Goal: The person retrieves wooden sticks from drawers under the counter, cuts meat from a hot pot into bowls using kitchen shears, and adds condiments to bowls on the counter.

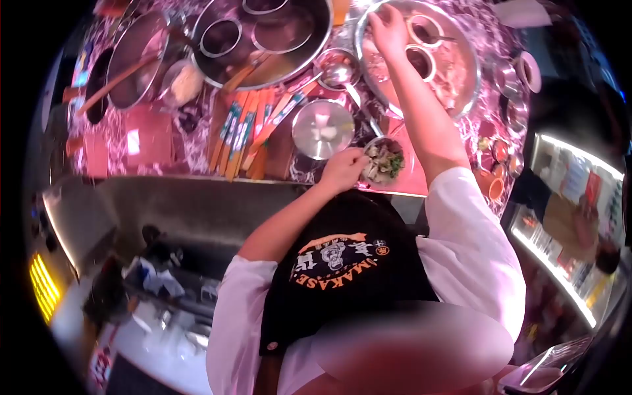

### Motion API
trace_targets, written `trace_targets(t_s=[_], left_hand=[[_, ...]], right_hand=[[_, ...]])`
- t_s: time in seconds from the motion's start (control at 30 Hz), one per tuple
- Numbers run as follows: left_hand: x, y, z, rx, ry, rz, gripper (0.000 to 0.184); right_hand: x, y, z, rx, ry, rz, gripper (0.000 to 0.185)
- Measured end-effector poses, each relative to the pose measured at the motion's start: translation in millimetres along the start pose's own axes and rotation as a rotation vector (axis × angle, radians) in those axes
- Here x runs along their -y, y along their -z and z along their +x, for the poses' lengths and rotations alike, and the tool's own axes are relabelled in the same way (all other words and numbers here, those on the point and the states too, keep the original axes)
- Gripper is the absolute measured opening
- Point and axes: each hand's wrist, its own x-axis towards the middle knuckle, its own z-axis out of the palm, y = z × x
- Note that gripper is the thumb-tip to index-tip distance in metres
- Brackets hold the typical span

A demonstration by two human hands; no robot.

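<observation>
My left hand (pixel 344 170) is closed at the left rim of a small bowl (pixel 383 160) of chopped greens and pale pieces, near the counter's front edge. Stretched forward, my right hand (pixel 388 31) is over the upper left part of a wide metal basin (pixel 469 79) of pale food. Its fingers point down and are too small to read. Two round cups (pixel 421 62) stand in that basin, right of my right hand. A round metal pan (pixel 322 130) sits just left of my left hand.
Several wooden-handled tools (pixel 245 131) lie left of the pan. A large pot (pixel 293 49) with rings stands behind them, beside a ladle (pixel 338 74). Further left is another pot (pixel 137 62). Small sauce cups (pixel 492 184) are at the right edge.
</observation>
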Motion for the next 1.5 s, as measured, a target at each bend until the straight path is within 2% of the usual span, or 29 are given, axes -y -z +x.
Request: trace_targets(t_s=[0.03, 0.07, 0.1, 0.13, 0.17, 0.2, 0.23, 0.3, 0.33, 0.37, 0.4, 0.43, 0.5, 0.57, 0.63, 0.7, 0.73, 0.87, 0.93, 1.03, 1.07, 1.1, 1.17, 1.2, 1.3, 1.33, 1.37, 1.47, 1.5], left_hand=[[2.8, 5.5, 2.5, 0.031, 0.065, -0.040, 0.028], [3.9, 9.3, 3.1, 0.058, 0.140, -0.073, 0.027], [-1.1, 13.9, 3.2, 0.071, 0.124, -0.064, 0.027], [-11.8, 19.5, 6.6, 0.085, 0.218, -0.135, 0.027], [-16.8, 21.6, 10.3, 0.094, 0.319, -0.206, 0.026], [-10.7, 19.9, 14.6, 0.088, 0.318, -0.209, 0.024], [-15.8, 18.8, 19.7, 0.077, 0.315, -0.197, 0.024], [-29.1, 19.9, 30.4, -0.074, 0.321, -0.397, 0.027], [-21.1, 22.2, 38.6, -0.047, 0.289, -0.342, 0.025], [-16.2, 19.6, 45.7, -0.095, 0.250, -0.453, 0.024], [-25.5, 20.2, 56.4, -0.128, 0.281, -0.519, 0.024], [-37.0, 21.3, 68.9, -0.159, 0.305, -0.586, 0.024], [-43.6, 23.2, 95.1, -0.246, 0.258, -0.574, 0.024], [-49.6, 26.9, 124.4, -0.299, 0.278, -0.510, 0.024], [-52.4, 28.0, 151.9, -0.358, 0.211, -0.578, 0.023], [-49.6, 31.5, 178.3, -0.387, 0.255, -0.582, 0.021], [-51.3, 31.7, 188.5, -0.388, 0.256, -0.573, 0.021], [-57.4, 35.2, 216.8, -0.466, 0.268, -0.606, 0.021], [-58.0, 34.8, 224.6, -0.525, 0.252, -0.616, 0.024], [-54.8, 35.4, 231.9, -0.548, 0.273, -0.622, 0.023], [-52.9, 36.4, 233.0, -0.549, 0.273, -0.623, 0.023], [-50.5, 38.3, 234.3, -0.503, 0.277, -0.590, 0.021], [-50.4, 40.1, 237.2, -0.461, 0.276, -0.568, 0.020], [-51.3, 37.5, 240.3, -0.483, 0.265, -0.590, 0.021], [-51.8, 34.9, 248.2, -0.498, 0.250, -0.625, 0.024], [-51.5, 33.9, 252.0, -0.506, 0.251, -0.635, 0.023], [-51.5, 32.3, 255.3, -0.514, 0.253, -0.647, 0.023], [-55.6, 31.2, 267.1, -0.509, 0.259, -0.589, 0.022], [-54.1, 31.3, 269.2, -0.471, 0.266, -0.517, 0.023]], right_hand=[[6.7, 37.7, -4.9, -0.058, 0.001, -0.033, 0.050], [-76.3, 49.8, 23.7, -0.114, -0.016, 0.061, 0.053], [-62.6, 81.4, 18.9, -0.372, -0.123, -0.152, 0.060], [-74.7, 103.9, 28.3, -0.403, -0.333, -0.099, 0.071], [-106.8, 114.9, 44.0, -0.376, -0.440, -0.181, 0.076], [-139.4, 126.0, 59.6, -0.338, -0.545, -0.262, 0.081], [-187.5, 125.1, 80.5, -0.377, -0.447, -0.450, 0.072], [-182.3, 127.8, 102.6, 0.117, -0.678, 0.065, 0.057], [-184.2, 117.5, 105.9, 0.132, -0.490, -0.049, 0.051], [-184.5, 105.4, 108.7, 0.143, -0.304, -0.165, 0.046], [-161.1, 103.6, 113.1, 0.264, -0.207, -0.451, 0.048], [-154.0, 104.7, 116.1, 0.385, -0.080, -0.444, 0.042], [-144.8, 124.0, 116.6, 0.451, 0.035, -0.521, 0.039], [-147.2, 142.0, 114.6, 0.438, 0.018, -0.536, 0.038], [-152.5, 149.6, 111.6, 0.436, 0.006, -0.552, 0.038], [-159.8, 152.0, 105.6, 0.349, -0.040, -0.488, 0.037], [-159.6, 155.1, 104.3, 0.301, -0.157, -0.373, 0.037], [-159.9, 155.9, 102.1, 0.239, -0.200, -0.349, 0.037], [-165.2, 142.5, 89.8, 0.204, -0.143, -0.357, 0.037], [-186.7, 129.1, 84.8, 0.253, -0.284, -0.239, 0.036], [-191.0, 125.6, 78.4, 0.142, -0.267, -0.177, 0.034], [-186.5, 129.3, 76.4, 0.145, -0.264, -0.179, 0.034], [-173.6, 141.4, 74.5, 0.114, -0.392, -0.038, 0.033], [-173.5, 142.6, 72.1, -0.034, -0.238, -0.139, 0.034], [-169.8, 160.0, 77.8, -0.028, -0.295, -0.102, 0.034], [-135.9, 177.4, 76.9, 0.045, -0.418, -0.029, 0.033], [-159.7, 176.4, 81.5, 0.006, -0.374, -0.029, 0.031], [-145.9, 197.5, 86.3, 0.000, -0.361, 0.225, 0.026], [-128.4, 206.9, 85.4, -0.023, -0.294, 0.131, 0.025]])
